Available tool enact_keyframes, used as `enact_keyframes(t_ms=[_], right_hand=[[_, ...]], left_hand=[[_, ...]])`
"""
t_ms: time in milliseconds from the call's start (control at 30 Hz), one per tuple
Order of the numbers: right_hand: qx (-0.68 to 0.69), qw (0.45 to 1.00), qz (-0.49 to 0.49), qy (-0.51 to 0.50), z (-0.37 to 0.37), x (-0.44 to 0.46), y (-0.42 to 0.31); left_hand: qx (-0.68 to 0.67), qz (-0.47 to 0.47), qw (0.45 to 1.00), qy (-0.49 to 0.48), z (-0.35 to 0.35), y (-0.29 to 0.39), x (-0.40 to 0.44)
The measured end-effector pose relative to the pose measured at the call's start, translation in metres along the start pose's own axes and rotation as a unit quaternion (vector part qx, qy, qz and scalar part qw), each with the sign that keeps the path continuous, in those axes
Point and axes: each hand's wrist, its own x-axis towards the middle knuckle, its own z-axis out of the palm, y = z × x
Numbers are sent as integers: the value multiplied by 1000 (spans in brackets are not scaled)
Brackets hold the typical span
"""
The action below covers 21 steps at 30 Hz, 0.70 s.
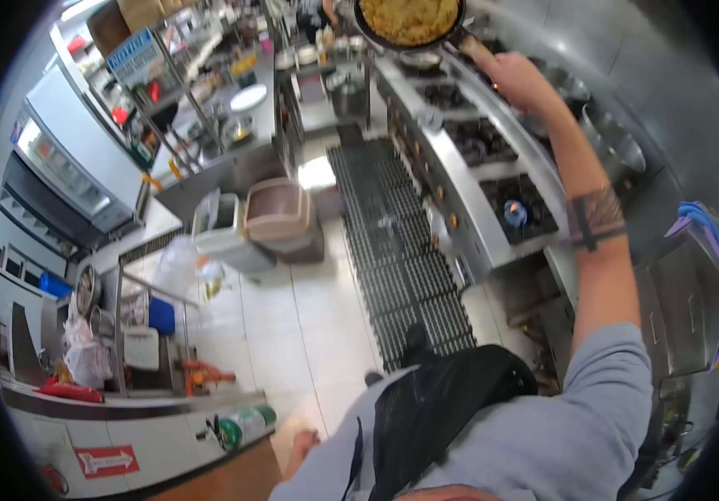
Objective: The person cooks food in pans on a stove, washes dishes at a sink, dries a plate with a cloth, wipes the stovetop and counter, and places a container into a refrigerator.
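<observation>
My right hand [514, 79] is closed around the handle of a dark frying pan [457, 33], with my arm stretched up and forward. A golden-yellow, lumpy layer of food [409, 18] fills the pan, which is lifted above the far end of the gas stove [493, 238]. On the nearest burner a blue flame [516, 214] burns with nothing over it. Low at my side hangs my left hand [303, 444], small and partly hidden by my sleeve; its fingers are not distinct. No object shows in it.
Black rubber matting [401, 259] runs along the stove over white tiles. Two waste bins [280, 209] stand left of it. Large metal pots [614, 146] line the stove's back right. A steel counter holds a white plate [248, 98]. A green cylinder [247, 424] lies low left.
</observation>
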Motion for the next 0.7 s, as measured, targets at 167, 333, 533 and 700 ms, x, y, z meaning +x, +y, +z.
enact_keyframes(t_ms=[167,333,533,700], right_hand=[[154,984,88,-1,-46,38,-79],[313,926,180,-109,64,3,-41],[350,853,312,-228,267,-151,52],[322,795,432,-278,365,-267,160]], left_hand=[[-246,-247,937,-22,12,7,8],[-557,-284,780,0,-23,40,10],[-516,-329,790,30,-39,34,-8],[-438,-368,820,1,-101,69,-11]])
